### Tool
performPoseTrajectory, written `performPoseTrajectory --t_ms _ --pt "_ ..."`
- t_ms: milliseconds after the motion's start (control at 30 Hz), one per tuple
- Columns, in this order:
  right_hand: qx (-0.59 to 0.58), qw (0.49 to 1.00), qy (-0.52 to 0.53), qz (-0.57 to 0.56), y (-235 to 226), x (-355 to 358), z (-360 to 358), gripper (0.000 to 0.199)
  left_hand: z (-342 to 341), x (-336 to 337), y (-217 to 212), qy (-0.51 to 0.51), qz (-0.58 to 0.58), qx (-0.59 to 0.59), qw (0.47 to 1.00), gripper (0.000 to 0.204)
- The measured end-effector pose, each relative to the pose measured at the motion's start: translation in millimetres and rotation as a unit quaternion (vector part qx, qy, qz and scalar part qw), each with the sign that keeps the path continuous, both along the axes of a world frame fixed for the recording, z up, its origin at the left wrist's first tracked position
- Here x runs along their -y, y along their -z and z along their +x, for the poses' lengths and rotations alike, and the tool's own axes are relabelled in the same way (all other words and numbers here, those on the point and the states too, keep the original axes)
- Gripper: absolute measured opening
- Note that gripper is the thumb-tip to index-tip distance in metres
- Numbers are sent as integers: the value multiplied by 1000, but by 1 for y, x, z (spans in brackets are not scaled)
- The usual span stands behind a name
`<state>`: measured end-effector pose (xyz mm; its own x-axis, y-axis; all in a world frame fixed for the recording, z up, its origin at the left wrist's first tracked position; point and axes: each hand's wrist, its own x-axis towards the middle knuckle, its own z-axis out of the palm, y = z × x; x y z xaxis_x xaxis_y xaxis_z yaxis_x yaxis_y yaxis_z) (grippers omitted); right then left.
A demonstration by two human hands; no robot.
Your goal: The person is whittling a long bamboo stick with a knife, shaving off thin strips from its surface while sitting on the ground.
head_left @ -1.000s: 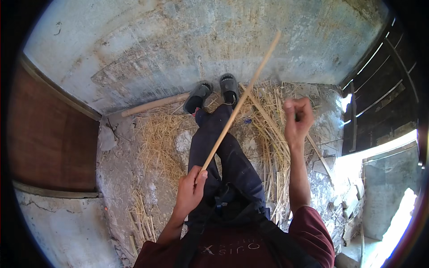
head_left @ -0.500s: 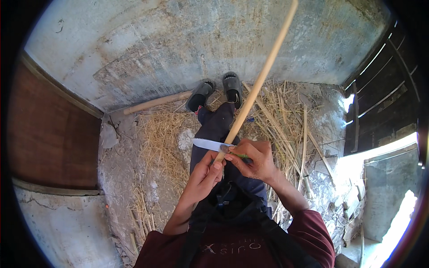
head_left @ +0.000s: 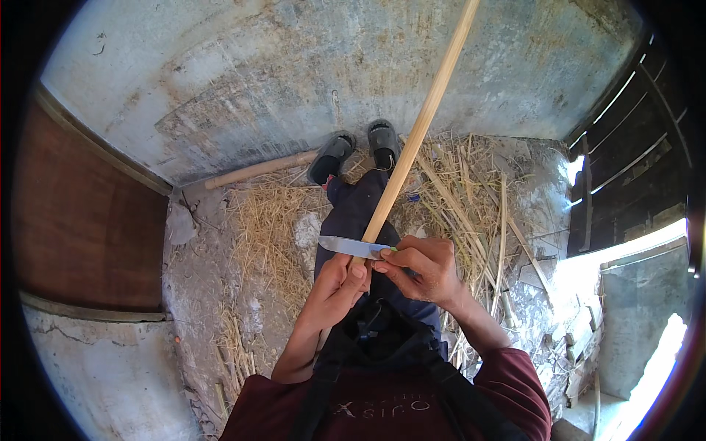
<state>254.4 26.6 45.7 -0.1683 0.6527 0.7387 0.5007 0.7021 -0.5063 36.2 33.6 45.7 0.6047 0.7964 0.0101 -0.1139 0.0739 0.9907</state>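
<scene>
Lower by a little than it was half a second ago, the knife (head_left: 344, 246) now sits closer to the left hand (head_left: 337, 290), while the upper length of the pale wooden stick (head_left: 423, 132) has tipped slightly leftward. That stick slants up and away from the person, above the dark trousers (head_left: 346, 220), its far part running past the top edge of the view. The fingers of the left hand are wrapped around its near part, the thumb lying along it. The fingers of the right hand (head_left: 426, 268) are pinched narrow on the knife's handle, of which only a bit of green shows. The blade lies crosswise over the stick just beyond the left thumb, its tip pointing left; whether its edge has bitten into the wood is hard to tell from above. By the look of it, the step in hand is scraping or paring the stick's surface. Such a stroke would call for a firm left grip, a low and steady blade angle, and the left thumb kept out of the blade's path. Below, two dark shoes (head_left: 333, 156) stand near the foot of the stained wall (head_left: 257, 81), with loose straw (head_left: 268, 228) and thin strips (head_left: 502, 228) scattered over the floor (head_left: 195, 279).
</scene>
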Motion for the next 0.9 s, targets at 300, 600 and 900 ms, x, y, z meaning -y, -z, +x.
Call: performPoseTrajectory --t_ms 300,600,900 --pt "-28 999 37 19 0 -3 17 27 2 -2 -8 22 -47 14 999 41" --pt "10 999 29 25 -5 3 7 19 10 4 -2 -38 72 -65 995 37" --pt "26 999 7 28 -1 6 3 20 7 8 -5 -45 82 -100 991 43"
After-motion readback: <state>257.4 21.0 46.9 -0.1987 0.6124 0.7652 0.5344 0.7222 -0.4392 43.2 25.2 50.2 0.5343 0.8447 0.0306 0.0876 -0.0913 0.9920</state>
